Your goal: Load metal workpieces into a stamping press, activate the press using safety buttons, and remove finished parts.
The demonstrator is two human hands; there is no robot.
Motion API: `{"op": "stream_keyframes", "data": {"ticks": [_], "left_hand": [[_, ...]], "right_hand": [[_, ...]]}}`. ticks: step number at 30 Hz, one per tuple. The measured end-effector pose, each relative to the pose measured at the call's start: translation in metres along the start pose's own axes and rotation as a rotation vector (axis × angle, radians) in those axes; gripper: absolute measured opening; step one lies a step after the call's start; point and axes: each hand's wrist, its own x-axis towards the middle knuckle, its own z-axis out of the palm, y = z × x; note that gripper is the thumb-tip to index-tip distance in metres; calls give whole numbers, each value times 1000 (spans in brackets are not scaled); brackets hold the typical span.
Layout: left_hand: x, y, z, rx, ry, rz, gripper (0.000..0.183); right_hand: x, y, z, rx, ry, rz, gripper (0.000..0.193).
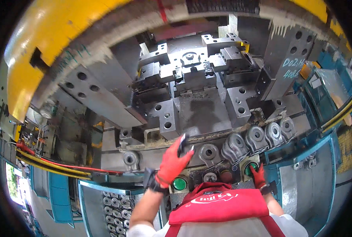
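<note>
My left hand [173, 163], in a red glove, is raised over the front edge of the press bed, above and left of a green push button [179, 183]. Its thumb and fingers are apart, and I see nothing held between them; the fingertips look dark. Over on the right, my right hand [258, 176], also red-gloved, rests its outstretched fingers on a second green push button [250, 169]. A ring-shaped metal part [209, 154] lies just right of my left hand. Another such part [130, 160] lies farther left on the ledge.
Several more metal parts [256, 138] line the ledge at right. Behind stands the press die [195, 81], with one part [190, 58] seated in it, between thick steel uprights [101, 89]. A blue-framed bin [92, 205] with stacked parts stands lower left; a metal chute [308, 189] sits lower right.
</note>
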Motion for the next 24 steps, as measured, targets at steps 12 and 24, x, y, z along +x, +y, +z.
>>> {"op": "stream_keyframes", "data": {"ticks": [12, 24], "left_hand": [[324, 60, 27, 657, 348, -263, 106], [368, 63, 25, 470, 385, -312, 116]], "right_hand": [[-30, -32, -4, -78, 37, -43, 102], [-32, -47, -19, -109, 28, 37, 86]]}}
